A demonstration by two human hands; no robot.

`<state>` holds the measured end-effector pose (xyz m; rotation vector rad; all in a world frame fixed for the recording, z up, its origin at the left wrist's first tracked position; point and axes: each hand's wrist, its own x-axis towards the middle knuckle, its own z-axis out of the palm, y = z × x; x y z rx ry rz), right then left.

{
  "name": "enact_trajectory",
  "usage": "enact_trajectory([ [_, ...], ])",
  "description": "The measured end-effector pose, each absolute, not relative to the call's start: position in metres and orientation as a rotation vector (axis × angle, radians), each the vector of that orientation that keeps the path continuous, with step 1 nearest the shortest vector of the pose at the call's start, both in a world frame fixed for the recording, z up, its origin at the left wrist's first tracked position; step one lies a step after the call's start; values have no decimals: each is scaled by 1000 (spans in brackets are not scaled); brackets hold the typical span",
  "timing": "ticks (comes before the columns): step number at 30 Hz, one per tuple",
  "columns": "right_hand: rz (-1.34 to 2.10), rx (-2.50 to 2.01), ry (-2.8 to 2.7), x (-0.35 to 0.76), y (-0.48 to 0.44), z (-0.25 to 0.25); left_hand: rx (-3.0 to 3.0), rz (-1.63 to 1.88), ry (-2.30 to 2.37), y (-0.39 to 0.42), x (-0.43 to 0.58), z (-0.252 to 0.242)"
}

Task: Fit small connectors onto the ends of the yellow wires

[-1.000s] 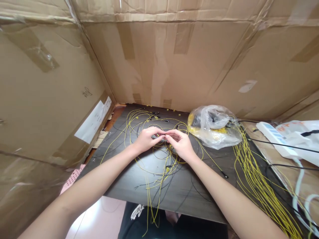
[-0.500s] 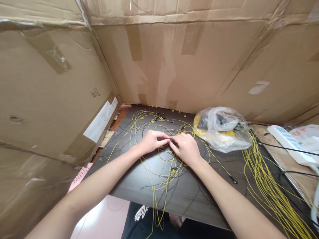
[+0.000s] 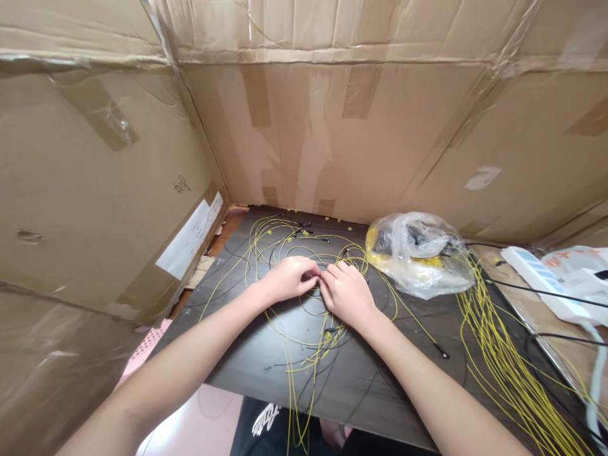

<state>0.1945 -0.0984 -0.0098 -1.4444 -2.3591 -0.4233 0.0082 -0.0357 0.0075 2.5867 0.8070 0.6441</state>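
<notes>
My left hand [image 3: 291, 279] and my right hand [image 3: 349, 295] meet fingertip to fingertip over the middle of the dark table [image 3: 237, 335]. Both are closed in a pinch. Whatever lies between the fingers is too small and hidden to make out. Around and beneath them spread loose yellow wires [image 3: 270, 326] in tangled loops, some hanging over the table's front edge. A small black connector [image 3: 441, 351] ends one yellow wire to the right of my right hand. More black-tipped ends [image 3: 304, 225] lie beyond my left hand.
A clear plastic bag [image 3: 427, 278] with yellow and black pieces sits at the back right. Beside it a thick bundle of yellow wires [image 3: 503, 354] runs toward the front. A white power strip [image 3: 546, 285] and black cables are at far right. Cardboard walls [image 3: 294, 145] stand behind and left.
The view has tilted up slightly. My left fingers are more curled, and my right fingers have drawn closer together; the hands stay together at nearly the same spot.
</notes>
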Motion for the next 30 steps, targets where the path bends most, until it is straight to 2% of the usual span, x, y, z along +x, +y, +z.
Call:
enact_trajectory([
  [5, -213, -1465, -2244, 198, -94, -4, 2626, 648, 689, -36, 9, 1],
  [10, -50, -1678, -2103, 192, -45, 19, 2604, 706, 713, -31, 12, -3],
  [19, 181, -1798, -2399, 144, 63, 54, 2485, 767, 808, -28, 11, -4],
  [30, 285, -1896, -2447, 126, 63, 51, 2502, 765, 887, -26, 17, -6],
])
